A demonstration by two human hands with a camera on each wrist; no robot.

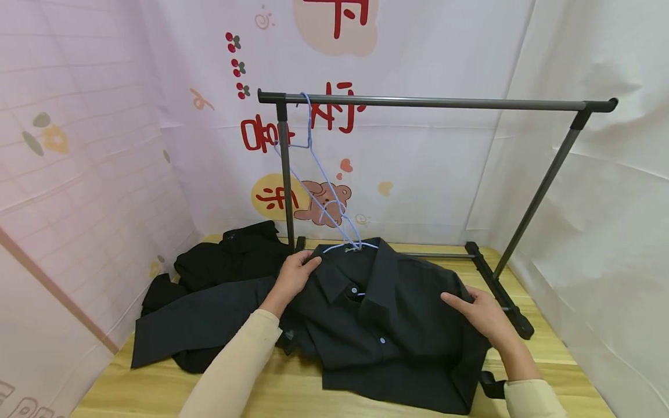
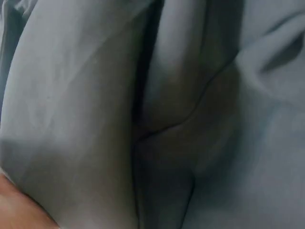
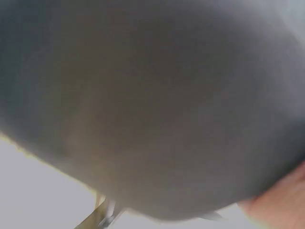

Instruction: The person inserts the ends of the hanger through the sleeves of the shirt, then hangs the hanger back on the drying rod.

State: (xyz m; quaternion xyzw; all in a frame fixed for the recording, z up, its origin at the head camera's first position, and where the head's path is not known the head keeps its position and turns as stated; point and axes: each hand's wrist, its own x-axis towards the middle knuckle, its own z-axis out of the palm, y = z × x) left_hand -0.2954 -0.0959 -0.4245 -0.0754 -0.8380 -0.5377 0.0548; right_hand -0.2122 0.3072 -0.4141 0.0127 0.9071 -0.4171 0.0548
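Note:
A black button-up shirt (image 1: 418,307) with a pointed collar lies front side up over the table, one sleeve stretched out to the left. Inside its collar shows a light blue hanger (image 1: 369,245). My left hand (image 1: 294,277) pinches the shirt at the shoulder beside the collar. At the opposite shoulder, my right hand (image 1: 486,313) grips the cloth with the thumb on top and the other fingers hidden beneath. Dark shirt fabric (image 2: 71,105) fills most of the left wrist view. In the right wrist view the cloth (image 3: 157,119) is blurred, with part of the hand at lower right.
A grey clothes rack (image 1: 434,103) stands behind the shirt, its feet on the wooden table (image 1: 554,360). From the rail's left end hangs a light blue hanger (image 1: 310,125). More black clothing (image 1: 230,255) is heaped at the left. White printed sheets (image 1: 439,52) enclose the table.

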